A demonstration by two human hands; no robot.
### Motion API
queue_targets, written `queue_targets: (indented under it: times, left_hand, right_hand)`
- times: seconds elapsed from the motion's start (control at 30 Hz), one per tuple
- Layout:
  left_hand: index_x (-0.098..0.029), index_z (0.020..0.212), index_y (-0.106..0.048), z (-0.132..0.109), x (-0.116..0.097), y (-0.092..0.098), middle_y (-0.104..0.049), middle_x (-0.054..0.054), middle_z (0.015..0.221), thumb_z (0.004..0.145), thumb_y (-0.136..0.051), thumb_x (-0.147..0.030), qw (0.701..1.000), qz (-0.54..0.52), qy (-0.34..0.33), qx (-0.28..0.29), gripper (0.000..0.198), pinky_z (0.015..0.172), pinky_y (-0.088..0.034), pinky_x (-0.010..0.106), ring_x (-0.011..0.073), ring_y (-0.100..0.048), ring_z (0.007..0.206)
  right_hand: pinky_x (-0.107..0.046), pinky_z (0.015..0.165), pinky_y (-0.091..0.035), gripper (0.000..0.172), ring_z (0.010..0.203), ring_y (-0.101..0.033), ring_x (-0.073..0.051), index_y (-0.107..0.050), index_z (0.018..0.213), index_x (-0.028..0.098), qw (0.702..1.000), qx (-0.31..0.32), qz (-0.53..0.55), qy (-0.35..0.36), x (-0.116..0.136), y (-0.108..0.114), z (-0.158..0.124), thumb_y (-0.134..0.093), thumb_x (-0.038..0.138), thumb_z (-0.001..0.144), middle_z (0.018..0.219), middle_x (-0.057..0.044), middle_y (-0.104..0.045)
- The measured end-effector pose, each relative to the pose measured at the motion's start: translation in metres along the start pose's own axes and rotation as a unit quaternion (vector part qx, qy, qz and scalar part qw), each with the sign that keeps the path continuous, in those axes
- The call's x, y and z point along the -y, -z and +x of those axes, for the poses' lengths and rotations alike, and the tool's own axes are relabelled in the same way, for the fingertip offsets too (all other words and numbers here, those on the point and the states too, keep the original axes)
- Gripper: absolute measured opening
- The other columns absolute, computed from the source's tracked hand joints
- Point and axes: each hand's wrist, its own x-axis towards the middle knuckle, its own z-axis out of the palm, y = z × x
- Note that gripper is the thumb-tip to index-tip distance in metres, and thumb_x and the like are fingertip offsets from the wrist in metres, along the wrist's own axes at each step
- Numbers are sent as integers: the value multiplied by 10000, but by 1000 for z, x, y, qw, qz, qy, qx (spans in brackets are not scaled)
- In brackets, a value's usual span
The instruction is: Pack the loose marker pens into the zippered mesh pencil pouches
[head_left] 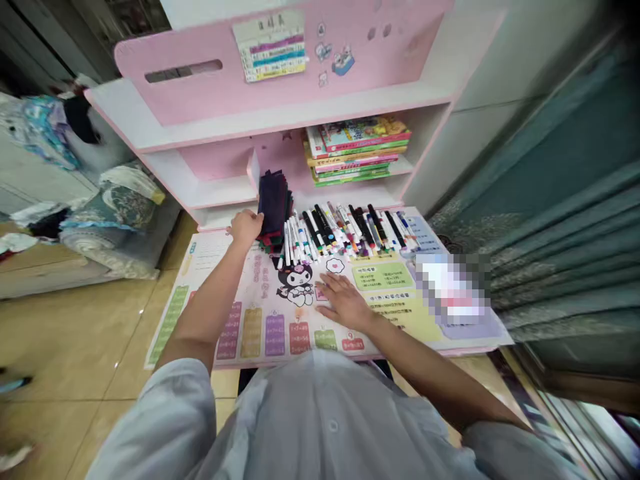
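Note:
My left hand point(245, 227) is curled against the left side of a dark purple fabric case point(273, 200) that stands at the back of the desk. Whether the fingers grip it is hard to see. My right hand point(343, 300) lies flat and open on the printed desk mat point(390, 280), fingers spread, beside a cartoon figure on the mat. A long row of marker pens point(345, 230) lies side by side along the back of the mat, just beyond my right hand.
A pink and white shelf unit point(280, 113) rises behind the desk, with a stack of books point(357, 150) in its lower right bay. Bedding and clutter point(115, 207) lie on the left. A teal curtain point(565, 220) hangs on the right. Tiled floor shows at left.

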Motion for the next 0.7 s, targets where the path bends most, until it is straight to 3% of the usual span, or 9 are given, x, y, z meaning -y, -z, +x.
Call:
queue_targets:
  times: [0.2,0.43,0.57,0.7]
  left_hand:
    - [-209,896,-659,0,-5,8,-707,129,1087,879,-570,-385,1000,-27,1,-10,197,926,-434,509,334,-610,1093]
    - [-215,892,-600,-14,-10,26,-671,79,1130,922,-531,-334,994,-68,-55,-73,141,984,-402,437,255,-583,1119]
    - [-214,847,-573,-39,-1,44,-672,75,1132,888,-567,-273,972,-125,-150,-134,72,1016,-397,423,246,-575,1140]
    - [-219,822,-563,-84,18,57,-679,57,1142,889,-579,-296,953,-138,-235,-135,103,1060,-357,460,243,-592,1131]
  right_hand:
    - [-565,1192,-275,648,1470,-294,-357,-459,1454,117,1000,7,-4,-3,3,5,0,-485,513,941,1567,-177,-357]
    - [-567,1194,-274,653,1474,-283,-360,-455,1455,108,1000,3,-4,5,1,3,0,-465,519,947,1570,-176,-352]
    - [-573,1189,-283,651,1469,-294,-359,-461,1449,108,1000,-7,2,8,1,3,0,-473,520,944,1562,-183,-366]
    - [-590,1173,-306,626,1457,-319,-362,-481,1431,130,999,-28,20,9,-1,0,-1,-519,498,926,1543,-181,-400]
